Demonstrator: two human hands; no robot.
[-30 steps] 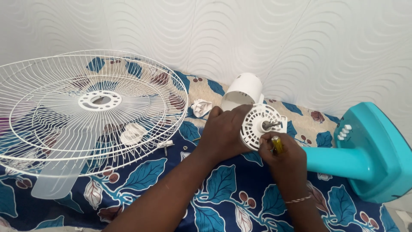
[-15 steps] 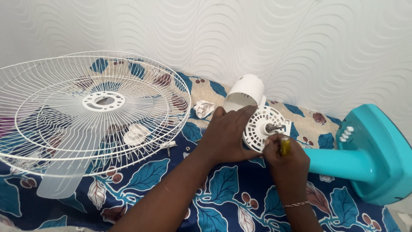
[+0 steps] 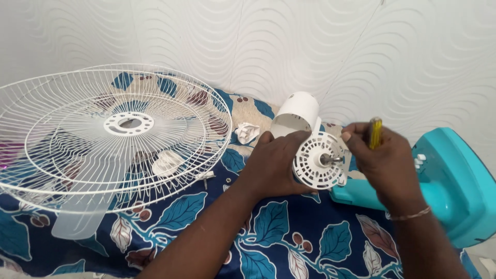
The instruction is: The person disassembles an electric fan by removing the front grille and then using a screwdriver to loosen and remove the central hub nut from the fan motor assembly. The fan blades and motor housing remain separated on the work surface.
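My left hand (image 3: 271,165) grips the white fan motor housing (image 3: 318,161), whose round vented face and metal shaft (image 3: 330,159) point toward me. To the shaft's upper right, my right hand (image 3: 385,157) is closed around a yellow-handled screwdriver (image 3: 375,132), held upright; its tip is hidden by the hand. A white rear motor cover (image 3: 296,114) lies just behind the housing. The housing joins a teal fan stand (image 3: 454,191) lying on its side at the right.
White wire fan guards (image 3: 111,134) are stacked at the left with a translucent blade (image 3: 82,219) under them. A white plastic nut (image 3: 247,132), a round white cap (image 3: 166,163) and small screws (image 3: 205,177) lie on the blue leaf-patterned cloth (image 3: 289,237). A textured white wall rises behind.
My right hand lifted the screwdriver from the lower edge of the vented face to the upper right of the shaft. My left hand kept its grip on the housing.
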